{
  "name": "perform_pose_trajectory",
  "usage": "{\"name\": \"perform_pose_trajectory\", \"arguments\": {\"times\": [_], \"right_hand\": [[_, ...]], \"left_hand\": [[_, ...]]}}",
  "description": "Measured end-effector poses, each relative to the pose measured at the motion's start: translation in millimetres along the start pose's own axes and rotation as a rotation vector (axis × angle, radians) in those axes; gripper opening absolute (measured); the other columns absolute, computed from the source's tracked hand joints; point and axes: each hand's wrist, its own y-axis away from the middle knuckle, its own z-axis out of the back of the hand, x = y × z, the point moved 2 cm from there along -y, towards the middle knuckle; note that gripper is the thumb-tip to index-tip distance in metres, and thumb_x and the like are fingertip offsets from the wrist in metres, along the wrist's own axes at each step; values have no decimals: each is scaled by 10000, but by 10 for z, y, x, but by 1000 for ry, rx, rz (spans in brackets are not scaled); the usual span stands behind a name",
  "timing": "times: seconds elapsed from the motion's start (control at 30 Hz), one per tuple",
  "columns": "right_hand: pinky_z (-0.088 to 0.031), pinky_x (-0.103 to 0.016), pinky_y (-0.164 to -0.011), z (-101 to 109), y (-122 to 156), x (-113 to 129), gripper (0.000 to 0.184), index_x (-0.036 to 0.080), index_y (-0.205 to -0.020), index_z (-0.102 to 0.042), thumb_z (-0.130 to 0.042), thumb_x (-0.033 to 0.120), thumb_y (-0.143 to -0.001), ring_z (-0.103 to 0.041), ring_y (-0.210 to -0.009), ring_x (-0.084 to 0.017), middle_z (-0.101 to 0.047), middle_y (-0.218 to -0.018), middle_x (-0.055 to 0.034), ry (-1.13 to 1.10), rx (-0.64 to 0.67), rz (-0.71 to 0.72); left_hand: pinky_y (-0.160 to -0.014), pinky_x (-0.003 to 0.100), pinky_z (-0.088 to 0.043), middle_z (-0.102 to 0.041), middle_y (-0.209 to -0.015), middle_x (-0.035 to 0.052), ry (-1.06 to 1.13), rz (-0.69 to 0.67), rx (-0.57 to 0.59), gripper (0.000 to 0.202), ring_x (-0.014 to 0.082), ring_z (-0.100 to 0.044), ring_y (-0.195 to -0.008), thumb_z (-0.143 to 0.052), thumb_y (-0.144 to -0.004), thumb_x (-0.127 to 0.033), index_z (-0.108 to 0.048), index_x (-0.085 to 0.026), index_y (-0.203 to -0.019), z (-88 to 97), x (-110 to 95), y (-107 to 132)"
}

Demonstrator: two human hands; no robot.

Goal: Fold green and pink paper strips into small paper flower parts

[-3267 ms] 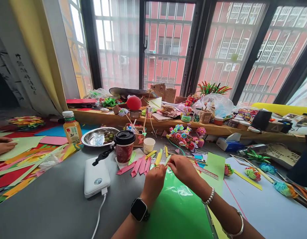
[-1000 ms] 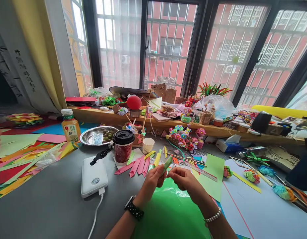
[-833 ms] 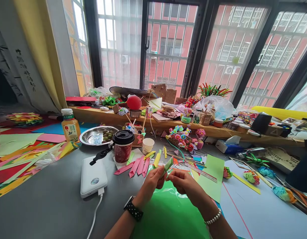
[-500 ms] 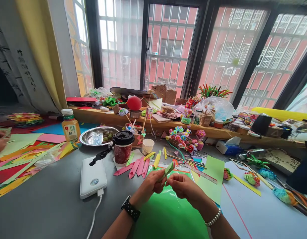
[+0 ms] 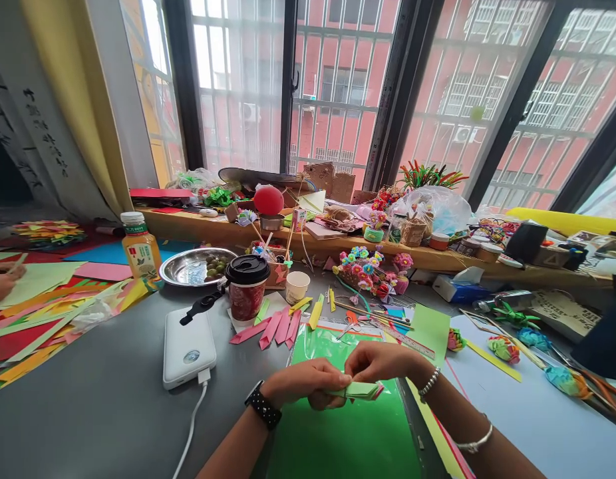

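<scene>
My left hand [image 5: 320, 382] is closed around a small bundle of folded green paper [image 5: 362, 390] with a bit of pink at its tip. The bundle points to the right, above a green sheet in a clear sleeve [image 5: 332, 442]. My right hand [image 5: 375, 362] has its fingers pinched together at the top of the bundle, close to the left thumb. What lies between these fingertips is hidden. Beyond the hands are folded pink paper strips [image 5: 272, 330], a yellow folded strip [image 5: 316, 313] and a pair of scissors [image 5: 350, 322].
On the left stand a white power bank with cable [image 5: 189, 346], a lidded red cup [image 5: 247, 289], a metal bowl [image 5: 175, 267] and a juice bottle [image 5: 142, 256]. Another person's hand [image 5: 3, 279] is at far left. Paper flowers [image 5: 504, 348] lie right on a white sheet [image 5: 547, 426].
Both hands have come lower and nearer. The green bundle has turned from pointing up to lying sideways toward the right. My right hand has moved above it, and the camera has tilted slightly down.
</scene>
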Motion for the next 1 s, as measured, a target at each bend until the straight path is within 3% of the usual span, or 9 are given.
{"name": "perform_pose_trajectory", "arguments": {"times": [0.2, 0.33, 0.43, 0.5, 0.53, 0.67, 0.8, 0.9, 1.0], "right_hand": [[-358, -174, -470, 103, -107, 363, 249, 118, -670, -640, -632, 362, -623, -463, -465, -61, -537, -509, 44, 57, 209, -15], [-346, -151, -453, 143, -228, 499, 171, 128, -620, -660, -646, 299, -607, -484, -440, -53, -555, -446, 53, 189, 284, -57], [-297, -132, -385, 177, -291, 548, 83, 149, -548, -670, -668, 231, -564, -452, -376, -42, -539, -376, 67, 364, 256, -133], [-285, -143, -369, 208, -324, 580, 53, 161, -466, -653, -702, 161, -488, -432, -335, -41, -536, -347, 73, 554, 122, -191], [-276, -151, -369, 238, -337, 609, 121, 161, -391, -617, -721, 116, -434, -411, -309, -37, -498, -306, 84, 660, -52, -198], [-279, -199, -430, 255, -355, 711, 305, 145, -281, -498, -661, -47, -454, -439, -361, -71, -443, -294, 52, 812, -411, -172], [-310, -247, -522, 184, -300, 759, 195, 138, -471, -589, -584, 14, -621, -542, -573, -160, -592, -541, -67, 887, -643, -137], [-323, -257, -567, 83, -218, 731, 118, 147, -639, -607, -530, 106, -719, -545, -640, -174, -627, -671, -85, 865, -812, -96], [-324, -258, -558, -36, -144, 642, 128, 164, -664, -574, -491, 162, -761, -519, -602, -164, -612, -653, -58, 727, -952, -10]], "left_hand": [[-400, 237, -92, -346, -466, -50, -71, 20, -13, 441, 30, -189, -375, -472, -723, -519, -432, -140, -502, 28, -92, 112], [-401, 234, -110, -333, -452, -51, -153, 44, -9, 443, 42, -195, -382, -461, -723, -534, -454, -143, -514, 76, -95, 151], [-402, 224, -140, -299, -435, -58, -266, 63, -39, 444, 53, -209, -387, -421, -743, -538, -483, -148, -539, 91, -56, 107], [-409, 216, -169, -308, -435, -54, -409, 46, -128, 450, 61, -243, -392, -382, -770, -523, -501, -151, -546, 105, -12, 45], [-419, 213, -189, -328, -441, -47, -511, 22, -212, 454, 66, -272, -401, -362, -785, -507, -510, -152, -544, 118, 11, 9], [-456, 221, -208, -435, -471, -12, -947, -80, -691, 398, 101, -396, -444, -325, -840, -347, -522, -158, -550, 197, 91, -99], [-452, 244, -201, -547, -551, 49, -1268, -122, -1103, 291, 156, -487, -485, -339, -845, -254, -557, -159, -677, 260, 103, -108], [-443, 249, -217, -563, -540, 64, -1419, -126, -1288, 294, 166, -508, -484, -339, -853, -262, -569, -155, -704, 274, 83, -93], [-443, 249, -232, -560, -521, 60, -1517, -144, -1406, 304, 166, -514, -488, -339, -858, -272, -577, -157, -707, 255, 72, -90]]}}
